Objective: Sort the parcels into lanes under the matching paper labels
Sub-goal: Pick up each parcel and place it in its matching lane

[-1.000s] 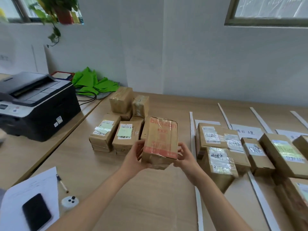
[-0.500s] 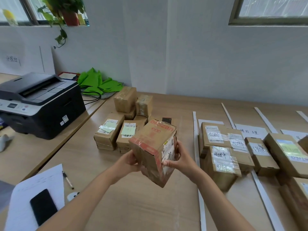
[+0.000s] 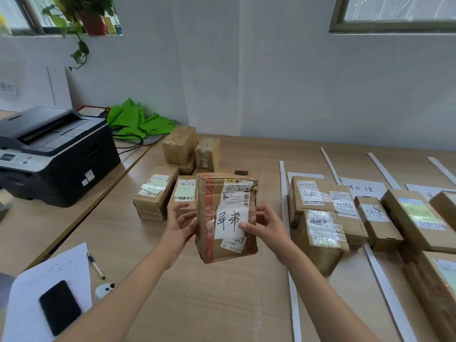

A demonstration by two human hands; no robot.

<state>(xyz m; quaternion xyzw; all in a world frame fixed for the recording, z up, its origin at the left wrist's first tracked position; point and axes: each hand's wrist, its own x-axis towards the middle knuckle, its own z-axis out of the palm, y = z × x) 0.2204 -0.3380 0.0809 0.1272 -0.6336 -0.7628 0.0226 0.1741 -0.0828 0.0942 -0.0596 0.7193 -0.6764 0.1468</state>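
Pale wood-grain tabletop (image 3: 222, 304) runs smooth and matte up to a plain white wall. You hold one cardboard parcel (image 3: 209, 245) upright above its middle, clear of the surface. It is a creased brown box banded with red-printed tape and glossy clear film. Your left hand (image 3: 181, 223) grips its left side with bent fingers. Your right hand (image 3: 265, 225) clasps the right side, thumb flat on a white handwritten slip (image 3: 230, 222) taped to the front.

To your right, long white paper strips (image 3: 283, 193) mark off lanes, with a handwritten paper label (image 3: 365, 190) lying at the head of one. Taped rectangular boxes (image 3: 320, 218) lie between the strips, some stacked. Just behind the held parcel sits a cluster of brown cartons (image 3: 158, 193) bearing pale green stickers.

Far left stands a boxy black-and-grey printer (image 3: 54, 149). Nearer you, a slim black phone (image 3: 60, 307) rests on a white sheet (image 3: 49, 280), a pen (image 3: 96, 266) just beside it.
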